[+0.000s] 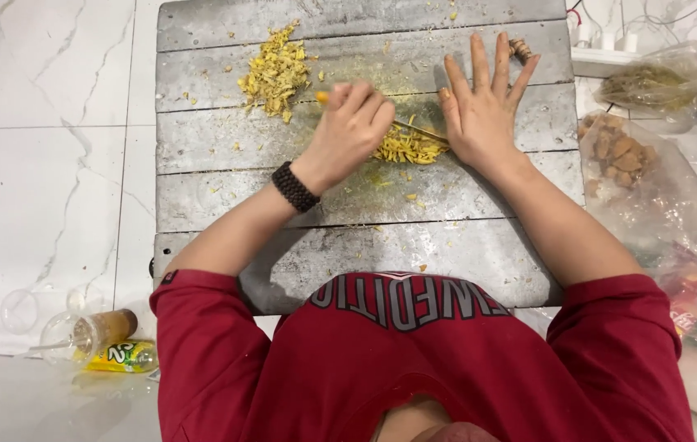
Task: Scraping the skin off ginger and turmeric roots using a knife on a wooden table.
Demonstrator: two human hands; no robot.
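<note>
Fingers of left hand point(351, 129) curl around one knife point(414, 129); right hand point(483, 102) lies flat, fingers spread, on blade. Two yellow shred piles: near pile point(406, 150) between hands, far-left pile point(275, 72) on one grey board point(225, 196).

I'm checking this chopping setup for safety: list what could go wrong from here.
1. The right hand lies flat on the blade, fingers spread beside the edge; a slip could cut them.
2. The left hand grips the handle close over the yellow shreds, so a rocking blade might nick its knuckles.
3. Yellow bits are scattered over the grey plank board, and the far pile could spill onto the floor.
</note>
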